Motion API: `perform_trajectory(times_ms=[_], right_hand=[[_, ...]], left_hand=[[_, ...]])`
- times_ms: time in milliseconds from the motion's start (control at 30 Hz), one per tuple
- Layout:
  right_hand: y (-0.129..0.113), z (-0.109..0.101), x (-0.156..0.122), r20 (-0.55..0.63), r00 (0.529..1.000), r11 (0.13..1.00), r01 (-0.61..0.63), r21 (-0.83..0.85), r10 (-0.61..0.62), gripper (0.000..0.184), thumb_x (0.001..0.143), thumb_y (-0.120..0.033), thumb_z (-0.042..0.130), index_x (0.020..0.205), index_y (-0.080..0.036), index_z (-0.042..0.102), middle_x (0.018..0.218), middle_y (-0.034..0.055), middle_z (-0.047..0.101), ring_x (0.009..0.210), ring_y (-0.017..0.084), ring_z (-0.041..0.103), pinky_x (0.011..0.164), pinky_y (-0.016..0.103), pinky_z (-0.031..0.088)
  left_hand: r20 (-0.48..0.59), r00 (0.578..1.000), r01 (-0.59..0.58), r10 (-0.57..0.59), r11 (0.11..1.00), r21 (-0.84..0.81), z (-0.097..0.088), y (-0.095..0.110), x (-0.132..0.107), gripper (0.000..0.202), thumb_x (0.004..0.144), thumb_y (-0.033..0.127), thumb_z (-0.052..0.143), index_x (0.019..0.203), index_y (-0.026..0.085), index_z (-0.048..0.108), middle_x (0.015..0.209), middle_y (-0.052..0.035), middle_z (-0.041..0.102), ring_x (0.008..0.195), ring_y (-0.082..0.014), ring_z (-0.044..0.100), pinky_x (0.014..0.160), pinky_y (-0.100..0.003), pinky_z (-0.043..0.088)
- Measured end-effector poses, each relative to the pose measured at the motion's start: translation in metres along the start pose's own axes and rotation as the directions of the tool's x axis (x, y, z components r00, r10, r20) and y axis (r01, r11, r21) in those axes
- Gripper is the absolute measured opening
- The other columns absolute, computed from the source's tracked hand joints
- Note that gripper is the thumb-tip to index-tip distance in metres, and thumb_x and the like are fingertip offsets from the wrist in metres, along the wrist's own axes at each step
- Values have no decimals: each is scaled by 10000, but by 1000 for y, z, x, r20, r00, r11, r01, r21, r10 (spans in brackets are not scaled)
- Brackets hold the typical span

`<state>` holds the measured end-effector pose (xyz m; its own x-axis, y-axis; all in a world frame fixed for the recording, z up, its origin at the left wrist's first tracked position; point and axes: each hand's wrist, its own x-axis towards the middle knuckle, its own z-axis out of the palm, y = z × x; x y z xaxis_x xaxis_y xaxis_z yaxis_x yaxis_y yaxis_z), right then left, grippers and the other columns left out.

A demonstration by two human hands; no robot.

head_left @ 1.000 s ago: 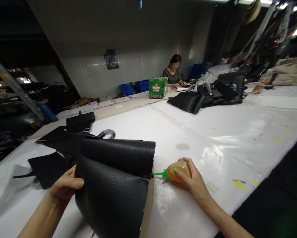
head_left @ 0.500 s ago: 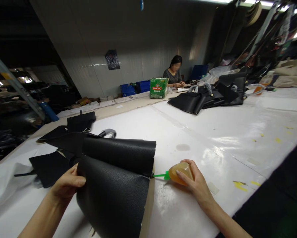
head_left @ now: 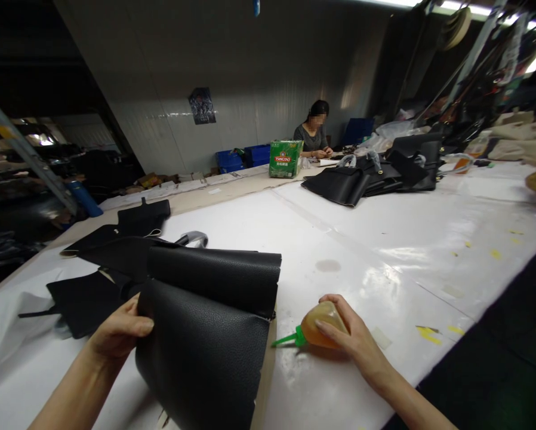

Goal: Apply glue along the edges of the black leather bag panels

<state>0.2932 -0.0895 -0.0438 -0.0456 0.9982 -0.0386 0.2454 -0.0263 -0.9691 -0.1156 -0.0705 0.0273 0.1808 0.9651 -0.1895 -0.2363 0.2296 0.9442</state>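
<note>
My left hand (head_left: 118, 334) grips the left edge of a curved black leather panel (head_left: 205, 325) that stands up from the white table (head_left: 384, 239). Its fingers are curled round that edge. My right hand (head_left: 351, 337) is wrapped round an amber squeeze bottle (head_left: 322, 323) with a green nozzle (head_left: 286, 340). The nozzle points left and down towards the tan underside at the panel's lower right edge, a short way off it.
More black leather pieces (head_left: 116, 251) and a metal tool head (head_left: 194, 239) lie behind the panel at left. Further back sit black bags (head_left: 375, 173) and a green box (head_left: 285, 158). Another person (head_left: 315, 134) sits at the far end. Yellow glue spots (head_left: 431, 334) mark the table's right side.
My right hand has drawn the bottle slightly back and down, so the green nozzle has come away from the panel's edge. My left hand keeps its grip.
</note>
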Motion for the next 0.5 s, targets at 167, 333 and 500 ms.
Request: perform_trajectory(times_ms=[167, 333, 500], right_hand=[[-3, 4, 23, -183, 983, 998, 40, 57, -29, 400, 776, -503, 598, 1042, -243, 454, 895, 12, 572, 812, 220, 567, 722, 326, 458], [9, 8, 40, -206, 978, 998, 30, 58, -17, 429, 723, -493, 662, 1024, -243, 486, 883, 0, 586, 810, 226, 566, 748, 338, 443], [15, 4, 29, -173, 984, 990, -24, 142, 49, 386, 751, -488, 644, 1016, -253, 491, 840, -15, 611, 773, 211, 585, 689, 300, 452]], left_hand=[[-36, 999, 18, -17, 1000, 24, -2, 0, 1, 396, 342, 146, 801, 719, 268, 786, 645, -38, 753, 597, -333, 706, 570, -350, 603], [0, 1000, -8, 8, 1000, 21, -2, 0, 1, 383, 364, 169, 825, 730, 272, 785, 625, -39, 747, 570, -312, 704, 517, -322, 590], [45, 999, -28, 26, 999, 28, 3, 0, -1, 370, 425, 169, 829, 780, 261, 782, 609, -37, 740, 510, -255, 689, 511, -293, 580]])
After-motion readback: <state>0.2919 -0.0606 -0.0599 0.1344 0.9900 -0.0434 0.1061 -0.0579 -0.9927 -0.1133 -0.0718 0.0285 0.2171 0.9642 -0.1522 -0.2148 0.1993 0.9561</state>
